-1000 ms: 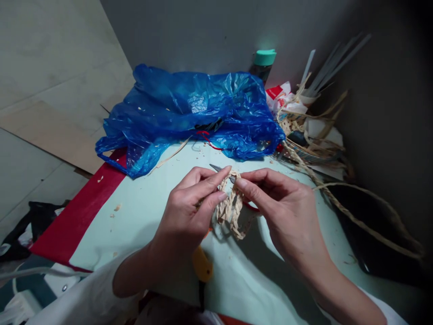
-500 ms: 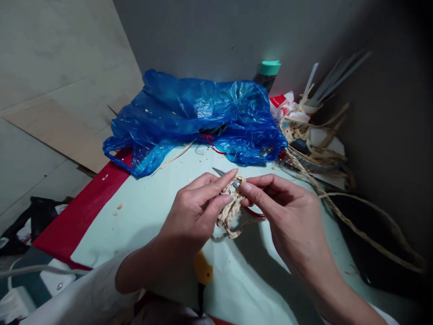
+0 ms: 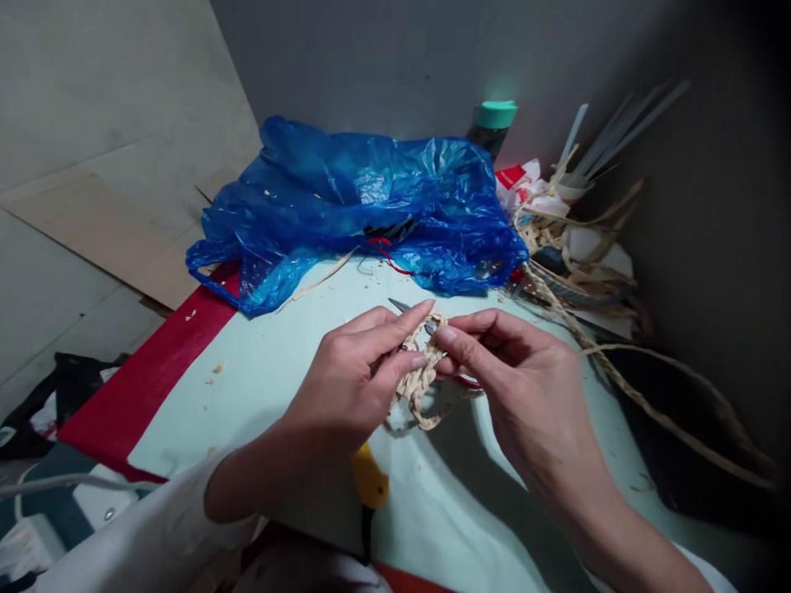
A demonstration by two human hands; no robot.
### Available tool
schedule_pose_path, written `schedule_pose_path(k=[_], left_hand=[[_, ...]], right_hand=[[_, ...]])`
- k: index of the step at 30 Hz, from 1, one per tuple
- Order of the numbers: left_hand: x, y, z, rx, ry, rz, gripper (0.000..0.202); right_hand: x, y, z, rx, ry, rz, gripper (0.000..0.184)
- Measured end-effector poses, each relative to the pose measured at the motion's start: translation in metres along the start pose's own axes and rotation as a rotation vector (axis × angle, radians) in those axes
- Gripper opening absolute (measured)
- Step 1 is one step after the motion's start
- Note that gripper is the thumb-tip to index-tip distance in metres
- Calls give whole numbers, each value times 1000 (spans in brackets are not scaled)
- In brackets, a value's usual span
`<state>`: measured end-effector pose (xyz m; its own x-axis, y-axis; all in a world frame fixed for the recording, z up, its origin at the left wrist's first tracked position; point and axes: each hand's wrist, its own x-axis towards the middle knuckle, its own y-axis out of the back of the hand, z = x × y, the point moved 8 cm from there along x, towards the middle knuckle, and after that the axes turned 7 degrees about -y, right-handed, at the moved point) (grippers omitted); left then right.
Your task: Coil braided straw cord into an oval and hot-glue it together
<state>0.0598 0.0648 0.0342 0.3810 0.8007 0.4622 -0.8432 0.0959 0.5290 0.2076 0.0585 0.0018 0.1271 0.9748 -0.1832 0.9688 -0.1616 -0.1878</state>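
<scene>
The left hand (image 3: 352, 375) is pinching the braided straw (image 3: 420, 379) between thumb and fingers, its grip closed; the right hand (image 3: 512, 354) is holding the upper end of the same braid, its grip drawn tight at the fingertips; the braid is hanging between both hands over the pale desk (image 3: 241, 371); what look like scissors (image 3: 397, 305) are showing behind it, mostly hidden; a blue bag (image 3: 346, 189) is lying beyond.

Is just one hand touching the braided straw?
No, the left hand and the right hand both have fingers on the braided straw.
</scene>
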Motion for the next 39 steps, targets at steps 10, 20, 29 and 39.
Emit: schedule_pose_path(k=[10, 20, 29, 39], left_hand=[[-5, -4, 7, -43, -140, 1, 40], [-1, 0, -8, -305, 207, 23, 33], [-4, 4, -9, -305, 224, 64, 33], [-5, 0, 8, -49, -108, 61, 39]], right_hand=[[-2, 0, 6, 14, -43, 11, 24], [-4, -1, 9, 5, -31, 5, 29], [0, -4, 16, 105, -49, -98, 26], [0, -6, 17, 135, -16, -34, 28]])
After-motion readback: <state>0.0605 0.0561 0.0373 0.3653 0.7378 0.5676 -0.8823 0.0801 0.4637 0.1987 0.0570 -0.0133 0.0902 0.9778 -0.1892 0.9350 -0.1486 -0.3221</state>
